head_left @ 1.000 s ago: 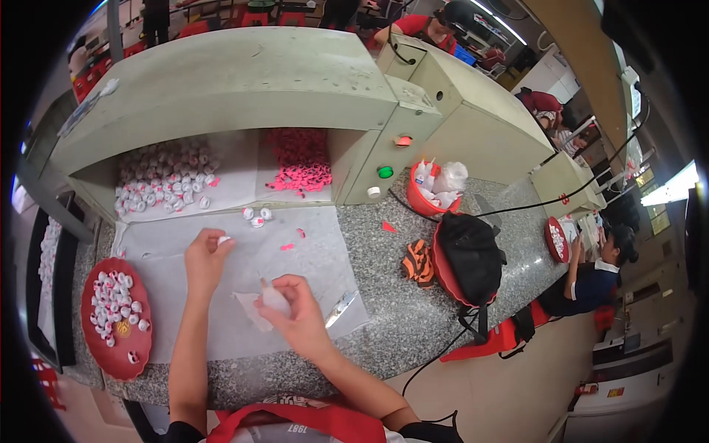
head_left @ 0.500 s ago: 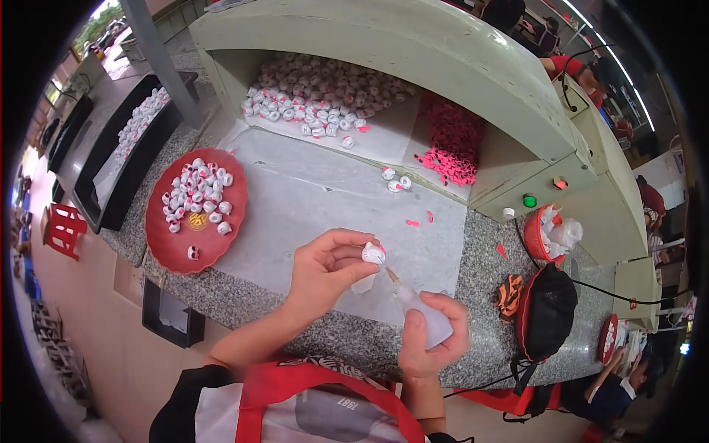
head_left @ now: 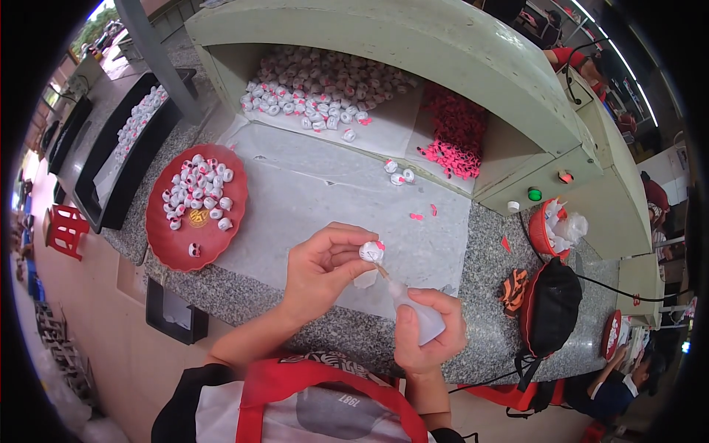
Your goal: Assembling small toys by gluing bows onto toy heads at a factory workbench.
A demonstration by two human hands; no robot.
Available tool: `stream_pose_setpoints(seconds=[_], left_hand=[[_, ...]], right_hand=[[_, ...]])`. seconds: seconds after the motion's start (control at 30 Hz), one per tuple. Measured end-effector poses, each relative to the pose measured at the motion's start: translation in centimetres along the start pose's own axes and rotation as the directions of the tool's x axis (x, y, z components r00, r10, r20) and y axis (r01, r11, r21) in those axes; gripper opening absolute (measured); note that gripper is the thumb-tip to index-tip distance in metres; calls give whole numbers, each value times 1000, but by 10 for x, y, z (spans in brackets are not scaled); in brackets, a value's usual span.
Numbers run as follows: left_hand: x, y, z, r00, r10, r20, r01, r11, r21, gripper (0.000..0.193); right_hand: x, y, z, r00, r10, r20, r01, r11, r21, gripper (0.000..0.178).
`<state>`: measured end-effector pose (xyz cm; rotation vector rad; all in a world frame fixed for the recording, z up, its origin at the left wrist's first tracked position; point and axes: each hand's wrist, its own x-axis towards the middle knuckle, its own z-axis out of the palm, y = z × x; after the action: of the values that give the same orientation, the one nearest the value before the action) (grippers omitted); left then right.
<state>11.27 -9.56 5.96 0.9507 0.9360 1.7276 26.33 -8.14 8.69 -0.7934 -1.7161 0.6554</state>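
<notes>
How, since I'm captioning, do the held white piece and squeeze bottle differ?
The white piece is small, rounded, pink-marked; the squeeze bottle is larger, translucent, narrow-tipped. The left hand pinches the white piece; the right hand grips the squeeze bottle. Both look pale.

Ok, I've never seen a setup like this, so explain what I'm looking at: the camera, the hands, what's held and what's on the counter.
There is no machine arm here: these are a person's bare hands. A fisheye camera on the head looks down, so straight edges bend.

The left hand holds a small white piece with a bit of pink. The right hand holds a squeeze bottle, its tip at the piece.

On the counter lies a white sheet with a few loose pieces. At left, a red plate holds more white ones. Behind, an open cabinet shelters a white pile and a pink pile.
</notes>
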Motion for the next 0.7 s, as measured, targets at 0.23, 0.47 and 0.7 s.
stream_pose_setpoints(seconds=[0.23,0.47,0.7], left_hand=[[1,3,-5,1000,-8,2,8,999,41,27],[0,6,-5,988,-156,-8,156,987,-26,29],[1,4,-9,961,-276,18,276,954,-121,31]], right_hand=[[5,-7,-5,995,-30,91,37,997,-69,17],[4,-7,-5,999,-6,42,9,997,-72,18],[6,-6,-3,993,-80,82,86,994,-67,18]])
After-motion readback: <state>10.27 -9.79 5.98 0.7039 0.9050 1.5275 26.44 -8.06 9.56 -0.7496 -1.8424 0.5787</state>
